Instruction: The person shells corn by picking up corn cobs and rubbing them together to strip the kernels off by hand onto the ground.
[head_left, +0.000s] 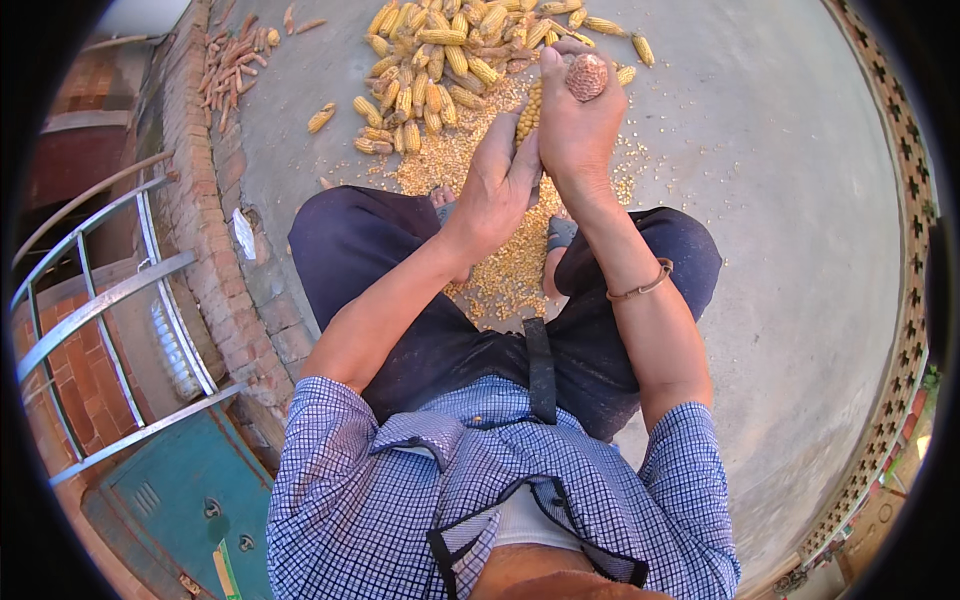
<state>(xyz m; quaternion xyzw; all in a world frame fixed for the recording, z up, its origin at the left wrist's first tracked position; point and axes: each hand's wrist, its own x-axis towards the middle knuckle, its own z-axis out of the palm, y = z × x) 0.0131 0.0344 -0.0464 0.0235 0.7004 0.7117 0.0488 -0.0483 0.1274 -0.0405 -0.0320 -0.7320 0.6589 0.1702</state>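
Observation:
My left hand (499, 176) is closed around the lower side of a yellow corn ear (529, 112), whose kernels show between the two hands. A bare reddish corncob (586, 77) is gripped in my right hand (583, 124), its blunt end facing up, right beside the ear. Whether the cob touches the kernels is hidden by my fingers. Beyond my hands lies a heap of corn ears (442, 64), some partly stripped. Loose kernels (510, 262) cover the ground below my hands and between my sandalled feet.
Stripped cobs (238, 67) are piled at the upper left near a brick edging (217, 247). A single ear (321, 118) lies apart on the concrete floor (787, 225). A metal frame (97, 307) and a teal metal cabinet (180, 495) stand at the left; a perforated border curves along the right.

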